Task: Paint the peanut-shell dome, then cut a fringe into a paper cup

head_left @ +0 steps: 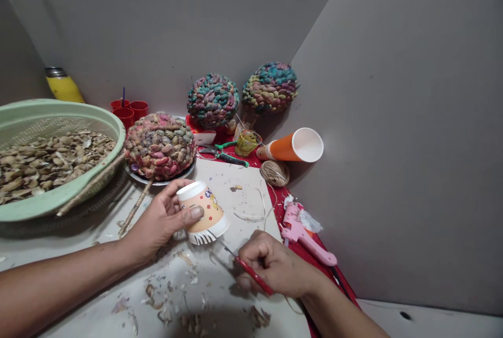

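Observation:
My left hand [173, 217] is wrapped round a small paper cup [204, 202] with a printed peach band, held tilted above the table. Several narrow slits run along the cup's white lower rim. My right hand [271, 264] is closed on the red handles of a pair of scissors [251, 274]. The scissor blades point up and left, with their tips at the slit rim of the cup. Behind my left hand, a ball covered in pinkish and brown shells [161, 144] rests on a metal dish.
A green basket [118, 133] of shells stands at the left. Behind are two multicoloured balls [213, 99], red cups [124, 115], a yellow bottle [65, 88] and green-handled pliers [226, 155]. Orange cups [283, 148], twine [275, 173] and a pink glue gun [306, 238] lie to the right.

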The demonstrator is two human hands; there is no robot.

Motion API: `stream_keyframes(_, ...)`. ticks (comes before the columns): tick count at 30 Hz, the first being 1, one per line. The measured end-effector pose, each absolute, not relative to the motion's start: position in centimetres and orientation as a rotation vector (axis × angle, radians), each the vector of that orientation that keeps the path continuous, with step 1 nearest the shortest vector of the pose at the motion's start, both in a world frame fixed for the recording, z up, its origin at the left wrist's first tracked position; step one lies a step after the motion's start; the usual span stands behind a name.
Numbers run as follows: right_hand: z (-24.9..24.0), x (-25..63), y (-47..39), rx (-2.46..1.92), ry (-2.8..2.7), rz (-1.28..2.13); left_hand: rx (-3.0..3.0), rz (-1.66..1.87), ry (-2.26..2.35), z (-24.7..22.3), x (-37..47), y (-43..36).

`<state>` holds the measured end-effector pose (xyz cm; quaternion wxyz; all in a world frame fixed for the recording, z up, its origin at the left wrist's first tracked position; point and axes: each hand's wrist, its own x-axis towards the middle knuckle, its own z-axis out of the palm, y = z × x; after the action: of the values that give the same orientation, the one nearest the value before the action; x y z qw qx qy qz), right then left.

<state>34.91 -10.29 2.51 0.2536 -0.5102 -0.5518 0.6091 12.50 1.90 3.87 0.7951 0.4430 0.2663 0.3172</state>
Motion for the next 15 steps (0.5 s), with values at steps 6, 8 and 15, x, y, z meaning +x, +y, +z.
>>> stream_keyframes(6, 2.59, 34.80, -10.15, -1.396, -1.520, 1.654, 0.953, 0.684, 0.547, 3.83, 12.56, 2.01)
stream_keyframes(8, 2.67, 34.73, -10.12, -1.396, -1.521, 1.663, 0.945, 0.684, 0.543, 3.83, 12.60, 2.03)
stream_keyframes(15, 3.08, 35.15, -10.41, -1.372, -1.545, 1.678, 0.926, 0.703, 0.544, 4.47, 12.46, 1.88)
